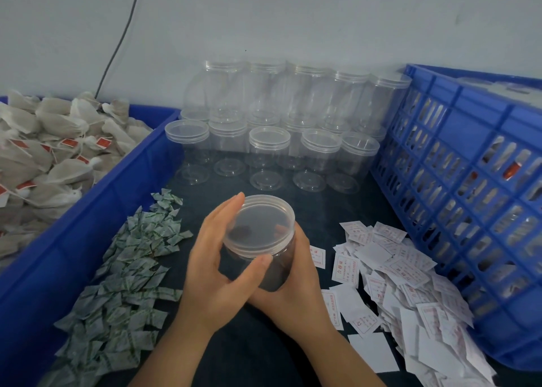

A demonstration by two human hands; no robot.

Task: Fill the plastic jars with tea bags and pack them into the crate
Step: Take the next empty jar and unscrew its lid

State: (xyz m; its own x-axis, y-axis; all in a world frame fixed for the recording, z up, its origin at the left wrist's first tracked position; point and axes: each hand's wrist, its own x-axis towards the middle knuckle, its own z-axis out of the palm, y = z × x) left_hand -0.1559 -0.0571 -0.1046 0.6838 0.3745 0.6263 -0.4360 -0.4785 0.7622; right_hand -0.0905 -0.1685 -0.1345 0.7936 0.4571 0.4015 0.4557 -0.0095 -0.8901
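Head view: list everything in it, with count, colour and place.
lidded jar: one, clear, centre, held in both hands
empty jars: many, clear, two tiers by back wall
tea bags: heap, beige with red tags, in the bin
bin: one, blue, left
crate: one, blue, right
sachets: heap, white-green, table, left of hands
paper slips: heap, white, red print, table, right of hands
cable: one, dark, on wall
left hand: grips the jar's lid
right hand: holds the jar's body

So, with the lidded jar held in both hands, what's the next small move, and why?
Probably twist the lid tight: the left hand grips its rim and the right hand holds the jar below. Whether it is already tight cannot be told; the crate waits alongside.
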